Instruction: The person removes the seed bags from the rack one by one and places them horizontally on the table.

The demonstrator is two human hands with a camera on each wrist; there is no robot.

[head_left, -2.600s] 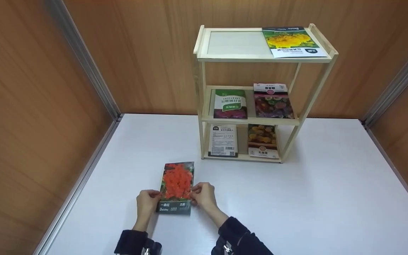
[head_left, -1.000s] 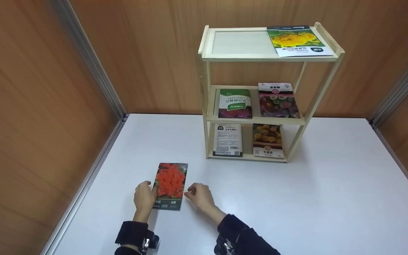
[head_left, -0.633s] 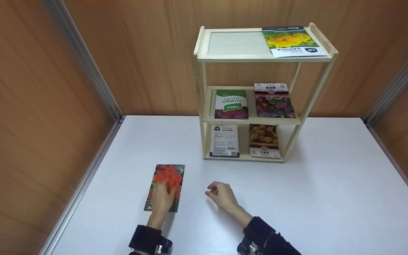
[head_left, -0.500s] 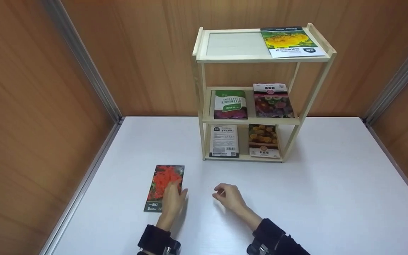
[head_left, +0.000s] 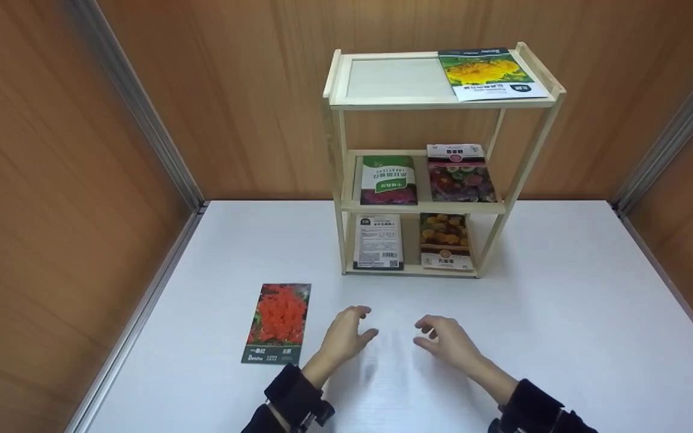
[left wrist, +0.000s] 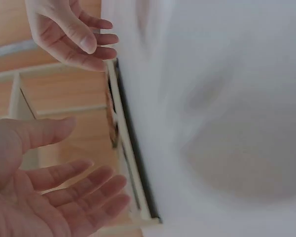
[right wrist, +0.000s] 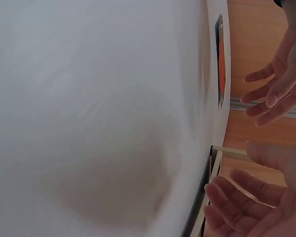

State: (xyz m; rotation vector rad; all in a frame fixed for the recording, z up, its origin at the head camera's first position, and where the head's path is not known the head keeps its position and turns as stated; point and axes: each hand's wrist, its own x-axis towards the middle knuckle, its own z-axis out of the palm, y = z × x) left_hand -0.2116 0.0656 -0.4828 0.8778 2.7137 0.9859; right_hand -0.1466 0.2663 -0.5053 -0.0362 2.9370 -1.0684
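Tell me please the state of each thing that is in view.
Left hand: holds nothing, fingers relaxed
Right hand: holds nothing, fingers loosely bent
Red-flower packet: lying flat, picture up
Shelf rack: standing upright
Yellow-flower packet: picture up
Green-white packet: picture up
Mixed-flower packet: picture up
Barcode packet: text side up
Orange-flower packet: picture up

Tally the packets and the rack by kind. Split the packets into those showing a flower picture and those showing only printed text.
Flower-picture packets: 5 (red packet, yellow packet, green-and-white packet, mixed-flower packet, orange-flower packet)
Text-only packets: 1 (white packet)
Racks: 1 (three-tier rack)
Total: 7
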